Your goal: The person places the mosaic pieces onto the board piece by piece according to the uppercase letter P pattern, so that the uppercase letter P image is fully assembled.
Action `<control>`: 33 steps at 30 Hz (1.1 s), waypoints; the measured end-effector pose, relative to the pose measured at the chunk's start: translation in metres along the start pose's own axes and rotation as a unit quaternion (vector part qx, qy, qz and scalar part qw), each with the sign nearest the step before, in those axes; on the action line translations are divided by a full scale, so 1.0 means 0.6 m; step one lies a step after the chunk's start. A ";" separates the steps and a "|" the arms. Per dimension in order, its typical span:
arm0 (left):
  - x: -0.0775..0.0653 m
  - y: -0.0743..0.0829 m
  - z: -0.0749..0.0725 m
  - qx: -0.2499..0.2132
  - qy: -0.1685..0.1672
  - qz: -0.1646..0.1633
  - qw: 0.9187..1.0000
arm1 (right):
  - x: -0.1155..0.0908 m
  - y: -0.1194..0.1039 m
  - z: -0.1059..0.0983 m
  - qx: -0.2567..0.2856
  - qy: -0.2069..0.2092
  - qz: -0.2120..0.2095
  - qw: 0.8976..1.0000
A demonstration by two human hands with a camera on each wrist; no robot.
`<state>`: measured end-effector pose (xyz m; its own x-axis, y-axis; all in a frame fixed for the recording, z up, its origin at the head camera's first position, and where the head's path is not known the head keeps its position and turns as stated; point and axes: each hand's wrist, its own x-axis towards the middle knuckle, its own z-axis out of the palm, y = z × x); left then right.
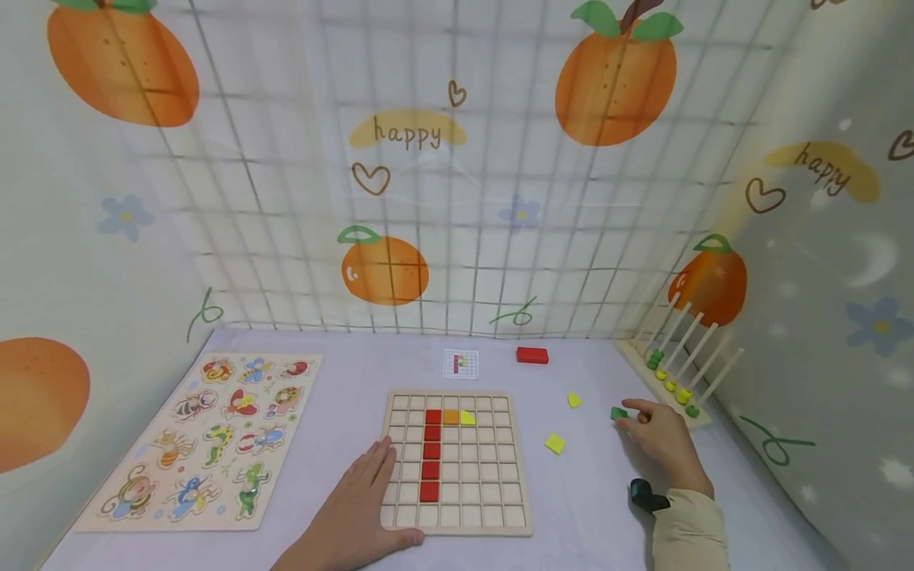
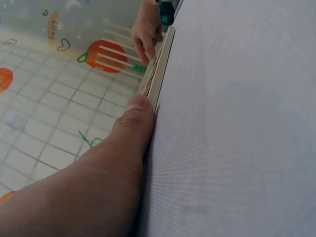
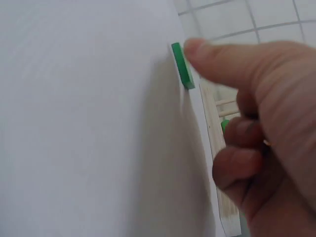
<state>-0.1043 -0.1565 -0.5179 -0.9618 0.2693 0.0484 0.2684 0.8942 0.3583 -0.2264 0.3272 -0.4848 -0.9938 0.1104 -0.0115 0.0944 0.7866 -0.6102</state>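
Note:
A wooden grid board [image 1: 481,476] holds a column of several red square tiles [image 1: 432,450]. An orange tile [image 1: 451,417] and a yellow rounded tile [image 1: 467,418] continue rightward from the top red one. My left hand [image 1: 357,503] rests against the board's left side, fingers extended, thumb along its near edge. Right of the board, my right hand [image 1: 664,444] pinches a small green tile [image 1: 618,413] between thumb and index finger, close to the tabletop. The right wrist view shows the thumb [image 3: 222,59] at that tile's end; the index finger is mostly hidden there.
Two loose yellow pieces, a rounded one [image 1: 574,400] and a square [image 1: 554,443], lie between board and right hand. Behind are a pattern card [image 1: 460,364] and red block [image 1: 532,355]. A bead peg rack [image 1: 703,416] stands right; a cartoon puzzle board [image 1: 203,444] lies left.

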 end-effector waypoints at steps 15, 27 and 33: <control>0.001 0.002 -0.005 0.002 -0.009 -0.005 1.000 | 0.012 0.004 0.003 -0.042 -0.002 0.004 0.999; -0.003 -0.001 -0.006 0.000 -0.008 -0.006 1.000 | 0.013 0.003 0.006 -0.067 -0.016 -0.006 0.998; -0.003 -0.001 -0.005 -0.005 -0.008 -0.005 1.000 | 0.014 -0.001 0.006 -0.080 -0.013 -0.011 0.997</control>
<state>-0.1029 -0.1584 -0.5152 -0.9632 0.2669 0.0301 0.2590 0.8932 0.3676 -0.2348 0.3255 -0.4874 -0.9967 0.0778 -0.0218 0.0788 0.8759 -0.4760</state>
